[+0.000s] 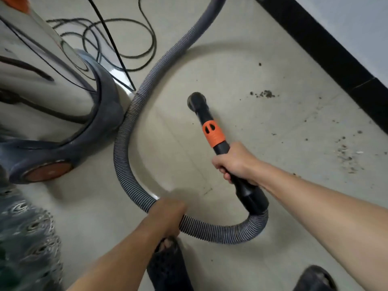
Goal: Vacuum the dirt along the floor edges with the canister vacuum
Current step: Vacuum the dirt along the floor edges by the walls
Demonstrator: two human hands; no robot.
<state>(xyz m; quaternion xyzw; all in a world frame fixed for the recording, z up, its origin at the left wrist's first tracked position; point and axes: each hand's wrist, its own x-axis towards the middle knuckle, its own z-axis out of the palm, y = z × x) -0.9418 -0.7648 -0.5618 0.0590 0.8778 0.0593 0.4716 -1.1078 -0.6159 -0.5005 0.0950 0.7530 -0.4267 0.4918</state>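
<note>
While your left hand (168, 217) curls tight round the ribbed hose (220, 229) near your feet and your right hand (233, 162) wraps fully round the black wand (214, 135) just behind its orange collar, the nozzle (196, 99) points at bare floor, well apart from the dirt (265, 93). Swing it right toward those crumbs beside the black baseboard (327, 51), mouth low, feeding hose slack with your left hand so the loop doesn't drag. Over on the left stands the canister (52, 85) — what's inside it can't be seen.

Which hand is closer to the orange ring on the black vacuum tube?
Right. The right hand grips the black tube just behind the orange plastic ring; the left hand holds the ribbed grey hose farther back.
</note>
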